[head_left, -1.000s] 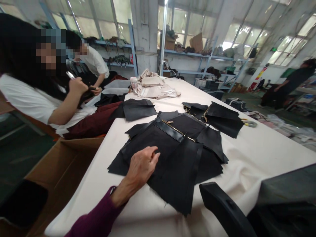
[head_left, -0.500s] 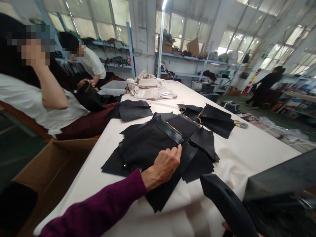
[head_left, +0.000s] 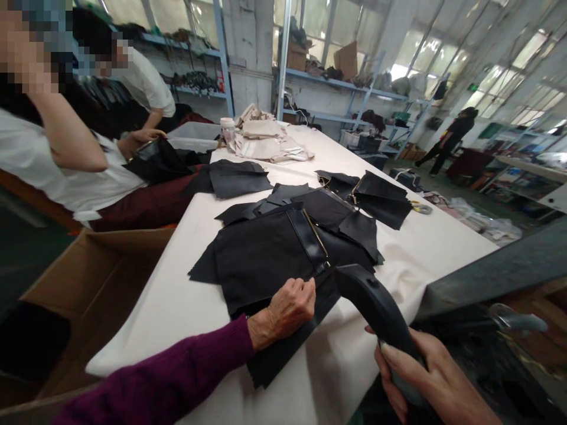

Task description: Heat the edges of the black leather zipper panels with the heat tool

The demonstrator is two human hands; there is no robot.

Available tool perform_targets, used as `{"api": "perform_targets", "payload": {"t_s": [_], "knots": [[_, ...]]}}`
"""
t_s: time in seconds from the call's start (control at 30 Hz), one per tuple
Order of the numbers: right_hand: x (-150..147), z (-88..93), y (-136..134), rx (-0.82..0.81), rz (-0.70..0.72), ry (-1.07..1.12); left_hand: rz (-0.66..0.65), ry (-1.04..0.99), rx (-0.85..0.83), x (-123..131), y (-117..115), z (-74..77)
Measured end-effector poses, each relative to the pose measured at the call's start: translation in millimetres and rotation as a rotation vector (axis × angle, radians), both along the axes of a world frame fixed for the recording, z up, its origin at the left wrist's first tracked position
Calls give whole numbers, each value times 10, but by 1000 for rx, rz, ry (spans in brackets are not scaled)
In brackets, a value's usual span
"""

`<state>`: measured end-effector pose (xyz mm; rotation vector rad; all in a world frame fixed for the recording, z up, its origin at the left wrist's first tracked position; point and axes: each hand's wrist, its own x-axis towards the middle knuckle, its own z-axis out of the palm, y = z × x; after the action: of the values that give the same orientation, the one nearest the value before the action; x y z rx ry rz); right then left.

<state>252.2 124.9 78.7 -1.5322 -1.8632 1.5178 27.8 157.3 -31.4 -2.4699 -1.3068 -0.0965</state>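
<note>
My left hand [head_left: 290, 304], in a purple sleeve, is closed with its fingertips pinching the edge of a black fabric piece [head_left: 261, 254]. A smooth black strip with a gold zipper [head_left: 316, 232] runs across that piece. My right hand [head_left: 420, 369] is wrapped around a curved black hand tool [head_left: 376, 298], whose exact kind I cannot make out. The tool's flat tip is close beside the zipper's lower end; whether it touches the fabric, I cannot tell. More black fabric pieces [head_left: 361, 233] lie under and behind the held one.
A white-covered table [head_left: 425, 265] carries black pieces, yellow-handled pliers [head_left: 420, 208] and a pile of beige fabric [head_left: 266, 141]. At left stands an open cardboard box [head_left: 110, 254], beside a seated person [head_left: 66, 159] holding black material. A metal beam [head_left: 487, 265] crosses at right.
The black piece has turned and come nearer, with my left hand lower along its edge. My right hand has come into view, bringing the black tool up and left to the piece.
</note>
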Motion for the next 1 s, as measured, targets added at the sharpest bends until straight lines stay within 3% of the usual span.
{"api": "perform_targets", "payload": {"t_s": [0.27,0.43,0.6,0.73,0.83,0.93,1.0], "knots": [[-384,-286,267,-73,32,69,-56,-48,3,-71,-45,0],[-401,-215,440,-16,2,114,-54,-137,-14,-129,-4,-43],[-197,25,373,63,-145,104,145,-223,-30,-526,203,145],[-41,22,185,30,-125,94,344,-169,-14,-767,281,233],[29,-83,38,-73,-107,80,402,-186,85,-626,131,155],[72,-195,-65,-113,-73,60,250,-231,48,-316,-37,15],[102,-261,-101,-93,-68,78,255,-255,-14,-136,-29,-57]]}}
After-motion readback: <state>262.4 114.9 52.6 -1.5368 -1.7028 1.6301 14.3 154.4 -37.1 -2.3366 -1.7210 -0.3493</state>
